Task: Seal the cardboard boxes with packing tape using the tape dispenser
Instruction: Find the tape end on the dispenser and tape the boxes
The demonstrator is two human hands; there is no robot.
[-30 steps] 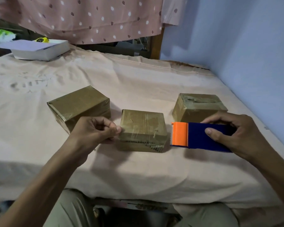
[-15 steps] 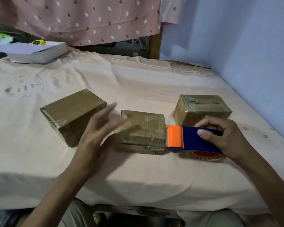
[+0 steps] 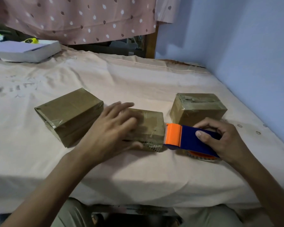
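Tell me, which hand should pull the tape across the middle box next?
Probably the right hand. It already grips the tape dispenser, whose orange end sits against the middle box. The left hand lies with straight fingers on that box, well placed to steady it.

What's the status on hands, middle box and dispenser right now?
Left hand flat on middle box. Right hand grips tape dispenser, its orange end at the box's right edge. Nothing blocking.
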